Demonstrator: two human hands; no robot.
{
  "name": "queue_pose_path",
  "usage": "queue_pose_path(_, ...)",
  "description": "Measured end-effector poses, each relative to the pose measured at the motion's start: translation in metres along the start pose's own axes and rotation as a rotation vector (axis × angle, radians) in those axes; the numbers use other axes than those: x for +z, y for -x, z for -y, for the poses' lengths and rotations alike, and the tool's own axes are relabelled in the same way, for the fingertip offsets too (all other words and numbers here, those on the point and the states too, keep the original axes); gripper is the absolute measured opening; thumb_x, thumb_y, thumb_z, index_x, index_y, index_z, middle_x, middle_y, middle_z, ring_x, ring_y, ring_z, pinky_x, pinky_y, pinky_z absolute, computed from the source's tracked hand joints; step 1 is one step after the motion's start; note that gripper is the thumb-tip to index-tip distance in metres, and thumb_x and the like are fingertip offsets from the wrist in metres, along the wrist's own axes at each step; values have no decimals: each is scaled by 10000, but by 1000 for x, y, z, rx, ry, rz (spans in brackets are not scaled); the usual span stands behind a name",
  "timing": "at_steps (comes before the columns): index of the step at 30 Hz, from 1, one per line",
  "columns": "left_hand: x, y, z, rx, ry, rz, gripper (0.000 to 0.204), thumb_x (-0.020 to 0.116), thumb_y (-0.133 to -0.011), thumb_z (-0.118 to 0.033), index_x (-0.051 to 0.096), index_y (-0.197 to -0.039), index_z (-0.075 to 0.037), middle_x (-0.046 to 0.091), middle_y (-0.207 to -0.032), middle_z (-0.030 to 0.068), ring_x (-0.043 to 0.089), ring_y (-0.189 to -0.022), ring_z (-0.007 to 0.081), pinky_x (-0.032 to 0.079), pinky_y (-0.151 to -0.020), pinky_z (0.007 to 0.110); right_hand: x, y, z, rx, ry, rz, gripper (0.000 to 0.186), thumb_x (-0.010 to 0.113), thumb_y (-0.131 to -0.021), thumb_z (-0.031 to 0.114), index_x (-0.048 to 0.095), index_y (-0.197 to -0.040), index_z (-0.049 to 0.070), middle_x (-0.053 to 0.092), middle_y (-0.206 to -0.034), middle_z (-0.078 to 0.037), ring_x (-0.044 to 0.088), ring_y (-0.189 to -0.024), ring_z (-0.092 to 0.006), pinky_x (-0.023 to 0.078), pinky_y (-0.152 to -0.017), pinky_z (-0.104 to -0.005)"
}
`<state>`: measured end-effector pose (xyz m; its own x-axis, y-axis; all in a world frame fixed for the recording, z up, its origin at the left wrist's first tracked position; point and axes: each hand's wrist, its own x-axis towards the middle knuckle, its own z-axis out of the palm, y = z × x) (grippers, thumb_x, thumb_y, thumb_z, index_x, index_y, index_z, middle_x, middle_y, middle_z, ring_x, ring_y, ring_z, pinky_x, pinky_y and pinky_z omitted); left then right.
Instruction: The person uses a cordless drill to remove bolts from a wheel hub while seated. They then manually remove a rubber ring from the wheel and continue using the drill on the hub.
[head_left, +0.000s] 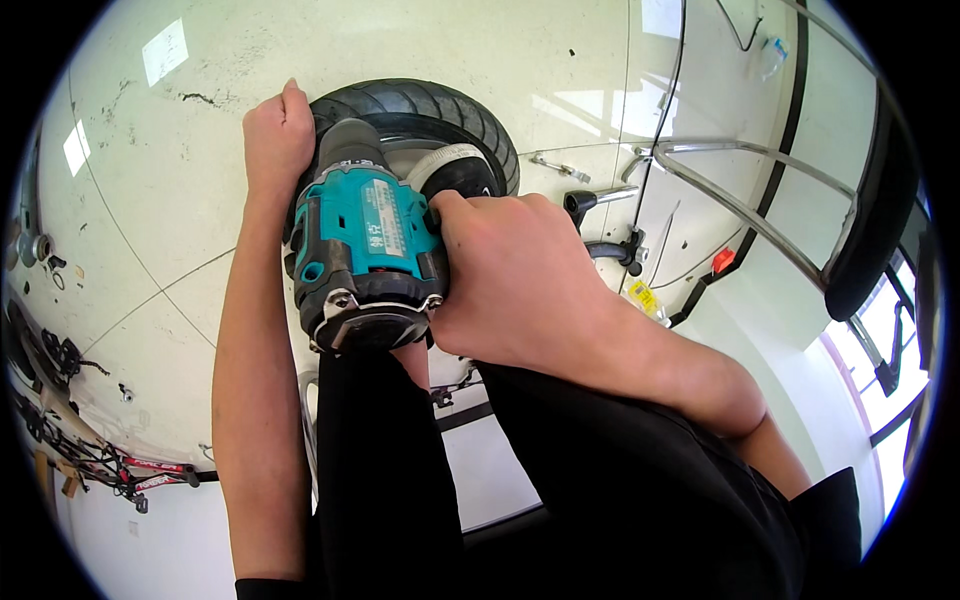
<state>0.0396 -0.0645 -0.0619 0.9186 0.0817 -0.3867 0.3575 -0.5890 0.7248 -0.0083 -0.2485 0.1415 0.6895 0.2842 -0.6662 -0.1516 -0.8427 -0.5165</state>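
Note:
A teal and black cordless drill is in front of me, its chuck pointing away over a wheel on the floor. My right hand is closed around the drill from its right side; the fingertips are hidden behind it. The wheel's black treaded tire curves around beyond the drill. My left hand is closed at the tire's left edge, thumb up, its fingers mostly turned out of sight. Beside the drill, over the wheel's middle, shows a black round part with a pale rim. The drill hides the chuck's tip.
Right of the wheel lie a small metal part, a black-and-silver bar-like part and a yellow-labelled bottle. A chrome tube frame stands farther right. Bicycle parts and a red frame piece lie at left.

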Motion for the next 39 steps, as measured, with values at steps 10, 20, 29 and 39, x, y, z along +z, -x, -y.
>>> queue_pose_path(10, -1, 1, 0, 7, -4, -7, 474, 462, -934, -275, 548, -654, 98, 509, -564, 276, 491, -469, 363, 388, -521, 461, -11, -3, -4, 87, -110, 8, 255, 679, -576, 133, 601, -752, -33, 630, -655, -216, 643, -653, -411, 537, -633, -440)
queue_pose_path(20, -7, 7, -10, 3, -59, -4, 453, 466, -938, -277, 568, -654, 60, 528, -557, 231, 480, -466, 336, 393, -519, 439, -17, 5, -33, -33, 66, 14, 474, 781, -604, 293, 586, -921, -1, 634, -690, -185, 639, -704, -387, 513, -669, -452)
queue_pose_path(29, -12, 16, -23, -14, -129, 11, 437, 454, -945, -271, 576, -665, 42, 541, -565, 214, 488, -484, 350, 397, -520, 437, -17, 6, -18, 94, -38, 57, 495, 790, -601, 351, 601, -874, -17, 634, -672, -182, 647, -678, -380, 524, -650, -435)
queue_pose_path(39, -10, 23, -28, 80, -191, -69, 428, 471, -939, -240, 569, -612, 20, 526, -531, 196, 487, -453, 352, 387, -485, 437, -17, -1, -16, 109, 7, 93, 489, 780, -598, 381, 594, -808, -19, 632, -655, -181, 656, -658, -365, 536, -639, -422)
